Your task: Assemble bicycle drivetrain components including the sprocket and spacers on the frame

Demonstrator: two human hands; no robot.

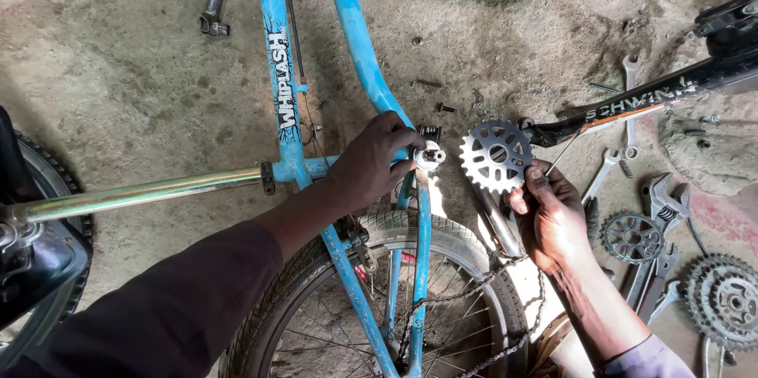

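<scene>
A blue bicycle frame (359, 46) lies on a concrete floor. My left hand (369, 163) grips its bottom bracket shell, fingers around the silvery bearing end (430, 157). My right hand (553, 216) holds a grey toothed chainring (496, 155) by its lower edge, just right of the bracket and apart from it. A crank arm (497, 224) sits under the chainring. The rear wheel (450, 236) with its tyre and a loose chain (505, 267) lie below my hands.
Wrenches (608, 169), an adjustable spanner (663, 212), a small sprocket (630, 237) and a multi-cog freewheel (725, 299) lie on the floor at right. A black bicycle frame (655, 97) crosses upper right. A chrome tube (142, 195) and another tyre (47, 180) are at left.
</scene>
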